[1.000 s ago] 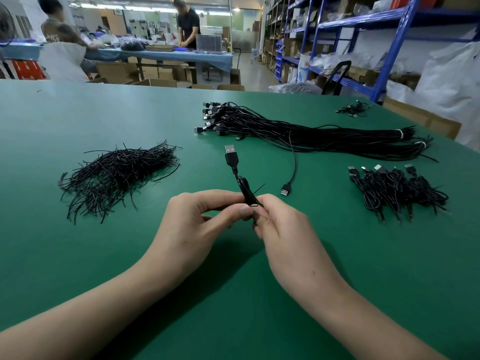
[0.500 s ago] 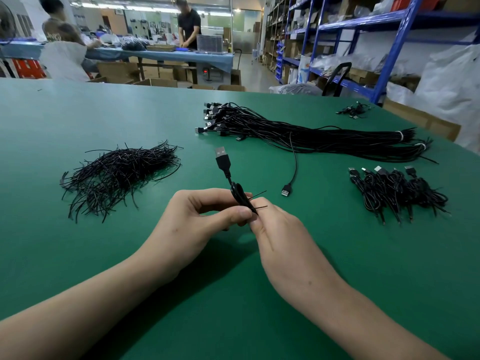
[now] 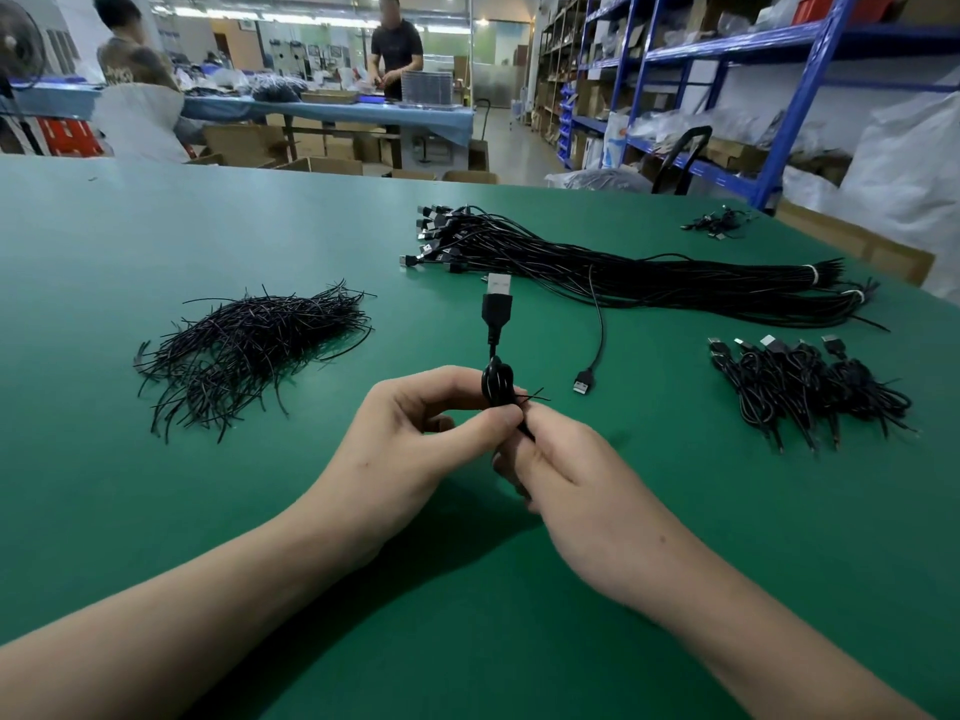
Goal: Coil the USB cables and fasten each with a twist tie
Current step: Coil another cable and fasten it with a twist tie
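Above the middle of the green surface [image 3: 156,511], my left hand [image 3: 415,433] pinches the small coiled USB cable [image 3: 497,387] between thumb and forefinger, plug [image 3: 497,304] standing up, while my right hand [image 3: 576,475] curls its fingers round the coil's lower end by the twist tie [image 3: 532,396], whose thin ends poke rightward. The cable looks light, thin and springy, so I judge it best pinched at the waist where the tie crosses, lest the loops spring open.
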Action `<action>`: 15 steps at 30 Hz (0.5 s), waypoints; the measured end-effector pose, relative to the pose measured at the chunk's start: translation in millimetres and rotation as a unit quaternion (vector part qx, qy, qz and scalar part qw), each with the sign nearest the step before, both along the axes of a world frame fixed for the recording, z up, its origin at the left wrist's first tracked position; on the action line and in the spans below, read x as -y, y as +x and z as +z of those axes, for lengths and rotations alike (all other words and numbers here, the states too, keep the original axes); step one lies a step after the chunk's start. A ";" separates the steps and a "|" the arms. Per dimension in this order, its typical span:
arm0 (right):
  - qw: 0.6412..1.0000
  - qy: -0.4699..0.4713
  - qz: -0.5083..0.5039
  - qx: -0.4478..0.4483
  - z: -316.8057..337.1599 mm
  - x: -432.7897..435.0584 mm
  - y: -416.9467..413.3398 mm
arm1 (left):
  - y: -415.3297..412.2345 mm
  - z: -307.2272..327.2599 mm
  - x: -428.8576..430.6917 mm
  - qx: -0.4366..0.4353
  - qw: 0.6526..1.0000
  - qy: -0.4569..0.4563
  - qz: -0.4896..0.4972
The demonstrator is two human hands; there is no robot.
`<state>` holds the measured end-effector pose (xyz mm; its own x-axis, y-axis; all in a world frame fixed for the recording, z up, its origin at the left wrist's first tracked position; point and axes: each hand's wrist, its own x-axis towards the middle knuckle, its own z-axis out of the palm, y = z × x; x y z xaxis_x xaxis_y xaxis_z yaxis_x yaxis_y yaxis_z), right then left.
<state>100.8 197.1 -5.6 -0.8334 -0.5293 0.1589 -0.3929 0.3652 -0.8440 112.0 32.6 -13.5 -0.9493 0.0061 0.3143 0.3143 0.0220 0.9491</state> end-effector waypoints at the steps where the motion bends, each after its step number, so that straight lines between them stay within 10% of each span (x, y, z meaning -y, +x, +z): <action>1: 1.000 -0.010 0.010 0.014 -0.3 0.0 -0.6 | 0.5 0.6 0.2 0.000 1.000 0.003 -0.003; 15: 0.994 -0.050 -0.056 -0.080 3.8 -17.5 -11.0 | -0.5 2.2 3.1 0.004 1.000 0.004 0.005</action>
<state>89.8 214.6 -1.8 -0.8457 -0.4097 0.3418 -0.4870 0.3310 -0.8082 111.5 29.5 -11.3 -0.9520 -0.0065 0.3060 0.3059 0.0171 0.9519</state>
